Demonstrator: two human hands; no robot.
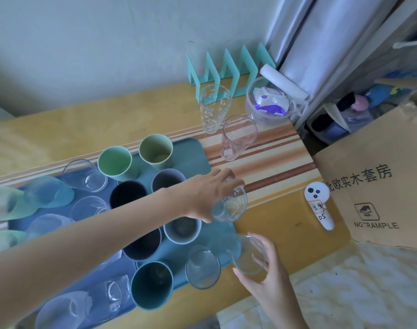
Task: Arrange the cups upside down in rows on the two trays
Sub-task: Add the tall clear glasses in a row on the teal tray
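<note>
Two trays lie side by side on the wooden table: a teal tray (pixel 193 155) to the right and a blue tray (pixel 20 224) to the left. Both carry several cups, coloured plastic and clear glass, most with mouths up. My left hand (pixel 202 193) reaches across the teal tray and grips a clear glass (pixel 231 205) at the tray's right edge. My right hand (pixel 264 269) holds another clear glass (pixel 249 256) at the tray's near right corner. Two tall glasses, one printed (pixel 214 108) and one pinkish (pixel 237 137), stand on the table beyond the trays.
A cardboard box (pixel 373 186) stands at the right table edge, with a white tagged controller (pixel 319 205) beside it. A teal zigzag rack (pixel 229 67) and a clear bowl with a packet (pixel 269 100) sit at the back. A white cloth (pixel 345 288) lies at the near right.
</note>
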